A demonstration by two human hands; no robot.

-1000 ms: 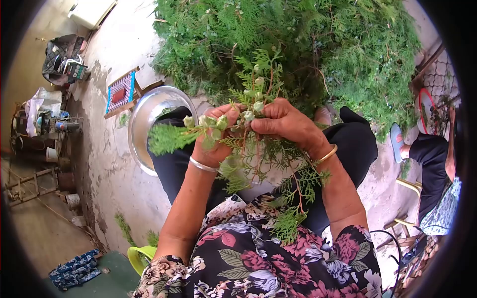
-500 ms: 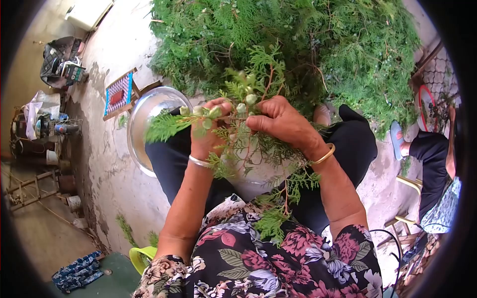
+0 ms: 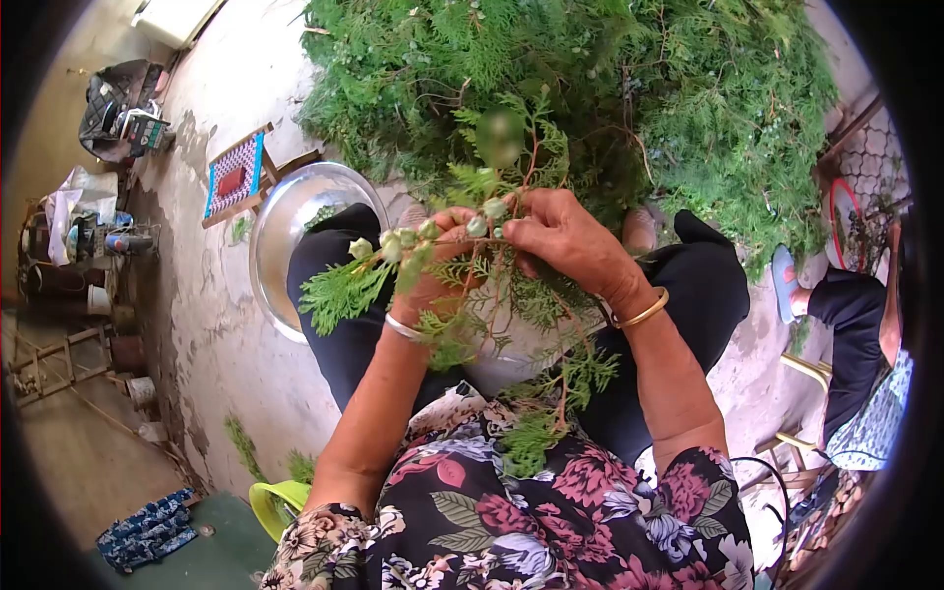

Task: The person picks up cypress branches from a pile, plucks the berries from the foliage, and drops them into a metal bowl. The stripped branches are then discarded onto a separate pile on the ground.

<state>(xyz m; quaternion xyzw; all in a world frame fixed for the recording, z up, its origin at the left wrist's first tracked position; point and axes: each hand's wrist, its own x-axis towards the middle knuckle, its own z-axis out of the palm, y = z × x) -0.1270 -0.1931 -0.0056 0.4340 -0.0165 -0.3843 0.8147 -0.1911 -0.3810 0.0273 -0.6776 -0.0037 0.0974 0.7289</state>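
Observation:
A leafy evergreen branch (image 3: 580, 379) with flat, feathery foliage hangs between my hands and down over my lap. Pale green seed cones (image 3: 392, 247) cluster along its upper twigs. My left hand (image 3: 440, 280), partly covered by foliage, is closed around the branch just below several cones. Thumb and fingers of my right hand (image 3: 570, 241) pinch the stem close beside the left fingertips. A wide metal basin (image 3: 264, 261) rests on the ground by my left knee, partly hidden behind it.
A large heap of cut evergreen branches (image 3: 560, 88) lies ahead of my feet. A small woven-top stool (image 3: 234, 179) stands beyond the basin. At the right sits another person (image 3: 855, 310) in dark trousers. A yellow-green container (image 3: 275, 501) is near my left elbow.
Both hands remain on the branch, and the left has shifted slightly right, towards the other. The leafy tip at left has swung a little down and right. Something small above the hands is blurred.

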